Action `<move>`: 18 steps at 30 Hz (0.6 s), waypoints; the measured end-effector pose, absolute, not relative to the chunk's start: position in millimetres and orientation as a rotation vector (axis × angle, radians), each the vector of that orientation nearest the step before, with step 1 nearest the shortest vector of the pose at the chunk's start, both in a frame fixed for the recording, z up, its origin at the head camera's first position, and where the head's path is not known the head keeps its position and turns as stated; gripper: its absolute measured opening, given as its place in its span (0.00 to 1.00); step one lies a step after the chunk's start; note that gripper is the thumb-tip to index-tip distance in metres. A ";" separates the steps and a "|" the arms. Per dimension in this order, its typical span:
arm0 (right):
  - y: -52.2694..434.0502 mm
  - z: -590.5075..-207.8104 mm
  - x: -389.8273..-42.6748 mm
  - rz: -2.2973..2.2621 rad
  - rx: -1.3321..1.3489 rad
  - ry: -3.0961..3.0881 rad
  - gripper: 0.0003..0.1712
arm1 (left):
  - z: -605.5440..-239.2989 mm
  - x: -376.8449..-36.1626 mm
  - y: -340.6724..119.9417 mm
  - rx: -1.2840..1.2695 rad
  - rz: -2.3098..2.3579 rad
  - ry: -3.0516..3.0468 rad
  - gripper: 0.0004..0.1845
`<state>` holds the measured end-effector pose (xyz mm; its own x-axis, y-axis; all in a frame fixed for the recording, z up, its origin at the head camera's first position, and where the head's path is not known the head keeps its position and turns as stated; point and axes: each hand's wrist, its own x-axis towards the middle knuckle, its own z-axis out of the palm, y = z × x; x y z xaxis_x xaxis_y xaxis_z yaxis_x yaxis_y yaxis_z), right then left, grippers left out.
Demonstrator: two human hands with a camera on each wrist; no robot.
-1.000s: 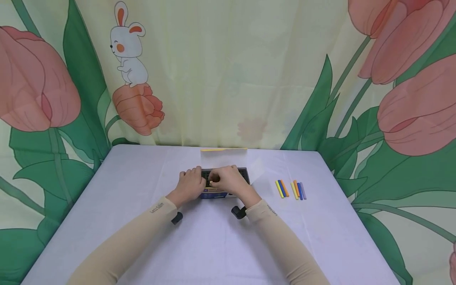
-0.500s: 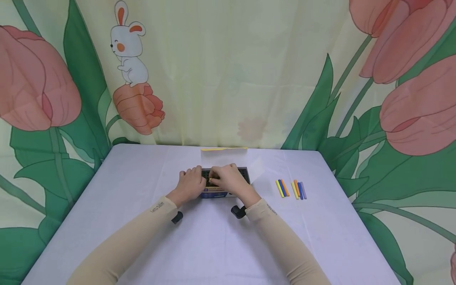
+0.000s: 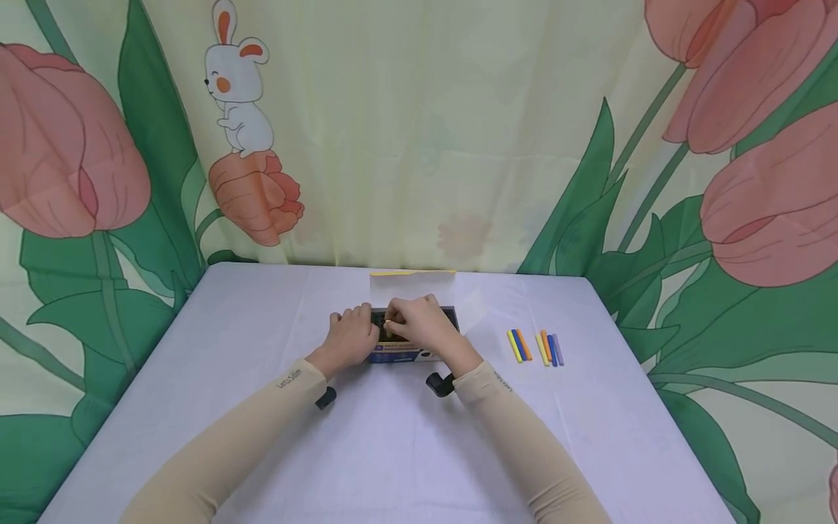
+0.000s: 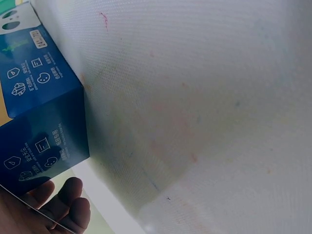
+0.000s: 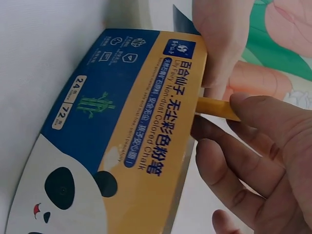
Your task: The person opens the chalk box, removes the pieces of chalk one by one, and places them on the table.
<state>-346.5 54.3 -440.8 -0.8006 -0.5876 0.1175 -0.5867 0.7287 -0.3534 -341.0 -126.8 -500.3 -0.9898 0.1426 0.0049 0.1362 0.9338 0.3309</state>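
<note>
Chalk box (image 3: 411, 337): steadied by left hand (image 3: 351, 340) fingers. Yellow chalk stick (image 5: 216, 107): pinched by right hand (image 3: 422, 327) fingers above box. Risk: brittle stick snapping if squeezed or jammed askew.

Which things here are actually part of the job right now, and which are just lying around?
In hand:
chalk box, steadied by the left hand
yellow chalk stick, pinched by the right hand at the box's open top

Lying about:
loose chalk sticks, to the box's right on the table
clear lid, behind the box
</note>
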 end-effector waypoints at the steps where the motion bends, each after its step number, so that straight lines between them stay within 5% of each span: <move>1: 54.5 -439.9 -346.7 -0.597 -0.995 2.920 0.07 | -500.5 -341.0 -126.8 0.222 0.521 3.073 0.17; 18: 66.3 -418.5 -352.6 -0.692 -0.966 3.006 0.04 | -499.7 -340.4 -125.5 0.229 0.509 3.088 0.17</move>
